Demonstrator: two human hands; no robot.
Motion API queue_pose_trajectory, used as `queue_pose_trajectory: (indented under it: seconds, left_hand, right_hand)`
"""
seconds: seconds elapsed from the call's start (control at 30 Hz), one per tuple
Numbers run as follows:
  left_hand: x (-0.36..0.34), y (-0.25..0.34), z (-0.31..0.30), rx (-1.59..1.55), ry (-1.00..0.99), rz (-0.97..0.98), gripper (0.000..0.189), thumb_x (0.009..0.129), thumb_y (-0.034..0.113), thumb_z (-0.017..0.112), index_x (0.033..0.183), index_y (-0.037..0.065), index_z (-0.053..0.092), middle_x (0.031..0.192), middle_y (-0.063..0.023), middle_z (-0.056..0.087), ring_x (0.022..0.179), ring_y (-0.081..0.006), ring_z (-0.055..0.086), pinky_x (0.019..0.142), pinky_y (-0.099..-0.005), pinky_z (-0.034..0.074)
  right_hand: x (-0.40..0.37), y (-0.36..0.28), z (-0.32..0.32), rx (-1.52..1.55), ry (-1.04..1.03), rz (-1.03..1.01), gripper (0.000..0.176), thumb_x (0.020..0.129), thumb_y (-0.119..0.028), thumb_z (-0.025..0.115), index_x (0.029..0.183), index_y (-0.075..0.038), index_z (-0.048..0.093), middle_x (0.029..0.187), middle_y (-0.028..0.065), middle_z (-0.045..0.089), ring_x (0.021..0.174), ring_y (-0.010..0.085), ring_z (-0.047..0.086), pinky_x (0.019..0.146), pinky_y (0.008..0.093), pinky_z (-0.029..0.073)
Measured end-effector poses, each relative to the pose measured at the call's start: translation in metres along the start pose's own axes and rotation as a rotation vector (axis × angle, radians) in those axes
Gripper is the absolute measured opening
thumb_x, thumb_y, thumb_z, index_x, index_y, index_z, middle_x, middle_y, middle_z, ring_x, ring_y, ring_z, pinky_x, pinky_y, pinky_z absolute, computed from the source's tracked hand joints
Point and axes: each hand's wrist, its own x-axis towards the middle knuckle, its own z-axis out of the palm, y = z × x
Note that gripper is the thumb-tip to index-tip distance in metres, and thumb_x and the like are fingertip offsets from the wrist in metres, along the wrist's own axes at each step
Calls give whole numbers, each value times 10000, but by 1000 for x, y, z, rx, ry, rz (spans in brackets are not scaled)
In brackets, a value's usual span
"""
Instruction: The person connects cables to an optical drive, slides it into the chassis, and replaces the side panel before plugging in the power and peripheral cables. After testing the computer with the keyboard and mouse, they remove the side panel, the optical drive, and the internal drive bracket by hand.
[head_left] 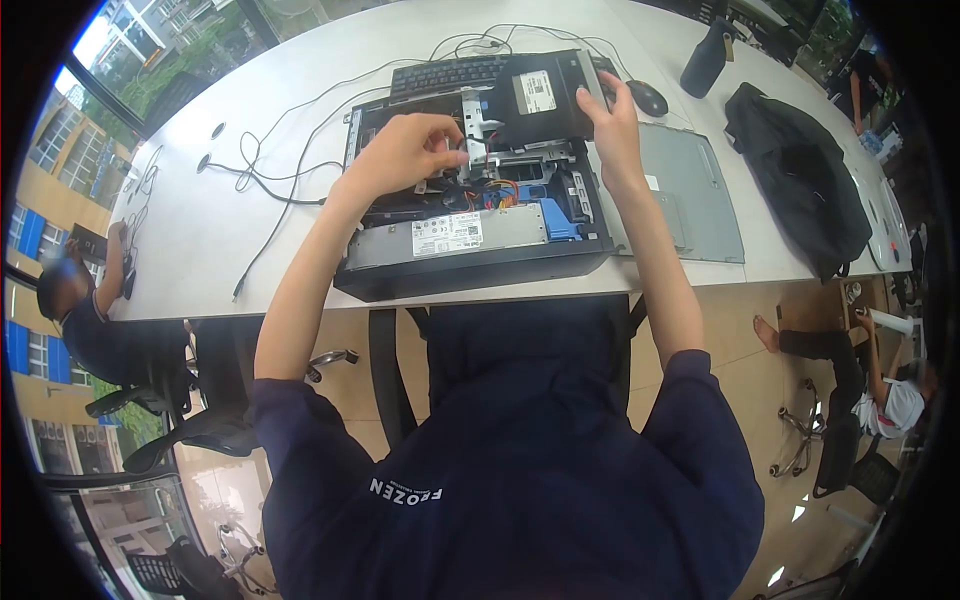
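Observation:
An opened desktop computer case (480,262) lies on its side in front of me, its inside facing up. My right hand (613,120) grips the right edge of a black disc drive (535,95) with a white label, tilted above the far right part of the case. Over the middle of the case is my left hand (408,155), fingers curled and pinched beside a metal bracket (474,115); what they hold, if anything, is hidden. Coloured wires (505,192) and a labelled silver power supply (450,235) show nearer to me.
Behind the case are a black keyboard (445,75) and a mouse (648,98). A grey metal side panel (690,190) lies to the right, then a black bag (795,175) and a dark bottle (708,58). Cables (255,175) run across the left. Other people sit at both sides.

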Motion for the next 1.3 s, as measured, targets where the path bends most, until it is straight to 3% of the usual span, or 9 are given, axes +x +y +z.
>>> queue_pose_trajectory:
  seconds: [0.27, 0.33, 0.57, 0.63, 0.77, 0.83, 0.93, 1.1, 1.3]
  left_hand:
    - [-1, -11, -1, 139, -10, 28, 273, 856, 214, 798, 944, 1, 652, 665, -75, 585, 619, -181, 536, 590, -342, 425]
    - [-4, -12, -4, 245, -9, 49, 291, 841, 224, 809, 948, 5, 650, 683, -98, 608, 631, -229, 574, 601, -376, 441]
    - [-8, -15, -8, 223, -30, 21, 332, 869, 287, 781, 1056, 29, 685, 732, -95, 648, 683, -239, 618, 654, -369, 483]
    - [-8, -6, -12, 197, -81, -102, 462, 915, 372, 724, 1241, 54, 642, 885, -112, 690, 808, -251, 659, 750, -368, 517]
    - [7, -20, 3, 275, 109, 10, 625, 946, 455, 666, 1417, 69, 528, 1145, -159, 653, 1044, -285, 644, 912, -389, 510]
    - [16, -15, 10, 252, 130, 70, 804, 913, 586, 636, 1475, 36, 470, 1427, -226, 506, 1345, -370, 479, 1104, -458, 418]
    - [29, -14, 21, 409, 125, 105, 895, 897, 671, 603, 1518, 52, 426, 1561, -263, 355, 1443, -447, 352, 1170, -530, 339]
    - [46, -8, 22, 368, -34, 14, 1149, 760, 823, 627, 1582, 81, 323, 1612, -299, 243, 1504, -445, 230, 1209, -549, 257]
    - [58, -15, 26, 464, -27, 96, 1122, 781, 823, 598, 1571, 67, 347, 1619, -274, 255, 1507, -426, 240, 1226, -528, 227]
  right_hand:
    - [4, 20, 9, -57, -63, -25, 557, 986, -250, 630, 1431, 25, 440, 1401, 220, 537, 1312, 264, 516, 1099, 353, 383]
    - [7, 27, 12, -111, -85, -104, 521, 992, -232, 602, 1407, 36, 440, 1289, 214, 601, 1175, 247, 602, 1012, 340, 451]
    - [14, 41, 6, -435, -194, -144, 675, 947, -344, 627, 1458, 34, 400, 1398, 324, 467, 1358, 451, 346, 1148, 512, 277]
    - [11, 35, 8, -542, -238, -144, 711, 940, -364, 638, 1467, 40, 384, 1438, 315, 382, 1362, 465, 293, 1158, 526, 255]
    - [11, 39, 8, -526, -220, -156, 723, 926, -384, 657, 1455, 41, 407, 1422, 297, 383, 1357, 459, 296, 1159, 516, 261]
    - [13, 44, 7, -476, -231, -111, 724, 906, -408, 682, 1428, 37, 452, 1409, 279, 382, 1356, 449, 301, 1157, 505, 271]
    - [11, 42, 5, -451, -237, -105, 709, 885, -432, 705, 1388, 27, 508, 1396, 266, 384, 1346, 436, 317, 1153, 495, 282]
    - [9, 36, 1, -456, -286, -54, 622, 905, -409, 685, 1374, -24, 548, 1378, 244, 422, 1353, 413, 335, 1149, 481, 298]
    - [13, 44, -1, -265, -264, -3, 556, 935, -330, 636, 1410, -59, 537, 1407, 213, 443, 1323, 347, 460, 1102, 412, 386]
